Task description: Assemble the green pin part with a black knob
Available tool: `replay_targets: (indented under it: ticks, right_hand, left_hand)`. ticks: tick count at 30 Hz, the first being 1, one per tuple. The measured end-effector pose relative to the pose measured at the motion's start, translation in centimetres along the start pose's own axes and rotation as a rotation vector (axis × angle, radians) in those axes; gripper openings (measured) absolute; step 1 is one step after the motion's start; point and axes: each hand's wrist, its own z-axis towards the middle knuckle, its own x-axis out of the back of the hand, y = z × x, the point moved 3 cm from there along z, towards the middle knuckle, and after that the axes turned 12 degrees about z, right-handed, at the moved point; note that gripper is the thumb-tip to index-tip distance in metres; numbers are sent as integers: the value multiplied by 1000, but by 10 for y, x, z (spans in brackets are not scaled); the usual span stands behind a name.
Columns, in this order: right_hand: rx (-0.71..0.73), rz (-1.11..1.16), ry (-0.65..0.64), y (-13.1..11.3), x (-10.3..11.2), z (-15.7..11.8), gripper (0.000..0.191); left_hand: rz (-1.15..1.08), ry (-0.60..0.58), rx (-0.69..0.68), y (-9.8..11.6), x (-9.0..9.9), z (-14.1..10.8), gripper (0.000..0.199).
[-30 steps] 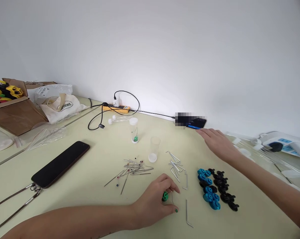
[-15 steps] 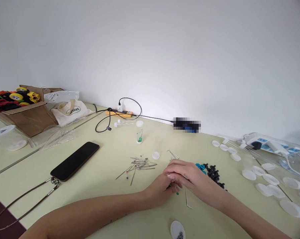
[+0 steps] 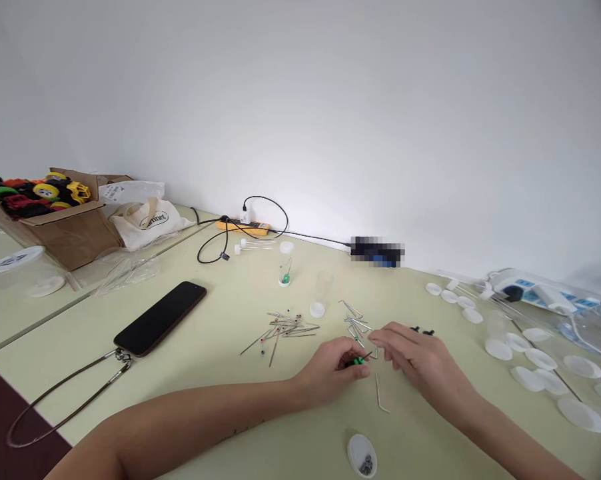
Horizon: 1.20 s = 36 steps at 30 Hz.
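My left hand [image 3: 333, 372] is closed on a small green and black piece [image 3: 356, 361], held between thumb and fingers, with a thin reddish rod sticking out to the right. Just right of it, my right hand [image 3: 420, 353] has its fingers bent over toward the rod; whether it grips anything is hidden. Bent metal rods [image 3: 356, 321] lie behind the hands, and one more bent rod [image 3: 379, 395] lies in front of them. Straight pins with small red and dark ends [image 3: 285, 327] are scattered to the left. A white lid [image 3: 359, 456] holding small metal parts sits near the front edge.
A phone [image 3: 161, 319] with a strap lies at left, near a cardboard box [image 3: 80, 233] of toys. Clear containers [image 3: 322, 290] stand behind the pins. White lids [image 3: 580, 415] and a power strip [image 3: 545, 288] are at right. Black pieces [image 3: 428, 332] show behind my right hand.
My right hand has moved right, off my left hand, uncovering the green and black piece and more of the bent rods. The blue pieces are now hidden. The view has shifted slightly.
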Motion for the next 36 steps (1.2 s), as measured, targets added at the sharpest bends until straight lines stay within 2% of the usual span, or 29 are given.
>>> replay_targets:
  ticks: [3,5,8,11,14,16,19,24,27,30,34,36]
  right_hand:
    - [108,-123,201,-10,24,11,22]
    - [227,-247,377,-25,45,26,32]
    - [205,-302,630,-41,72,55,28]
    - [214,-240,697,-49,77,84,17]
    - [185,-229,632,-45,64,103,20]
    - [167,-230,588,-40,53,108,22]
    - [127,-234,547,-31,41,109,26]
    - [71,-277,378,-19,30,105,29]
    - [30,-324,259,-15,25,105,35]
    - [-25,-337,158,-12,17,109,32]
    - [-83,-266,36,-13,10,120,21]
    - [-107,-194,11,-14,13,124,26]
  left_hand:
    - [-47,104,-41,8,5,-4,40]
    - [-3,197,-84,12,9,-8,37]
    - [58,378,-152,14,14,-13,30]
    - [83,599,-152,12,24,-12,33]
    - [90,758,-107,11,42,-2,44]
    - [78,788,-102,12,55,9,53]
    - [45,727,-112,12,69,24,56]
    - [31,622,-161,10,78,35,30]
    - [31,611,-179,10,79,35,27]
    - [36,604,-197,12,77,34,26]
    - [35,600,-200,10,77,34,26]
    - [19,611,-189,7,81,34,29]
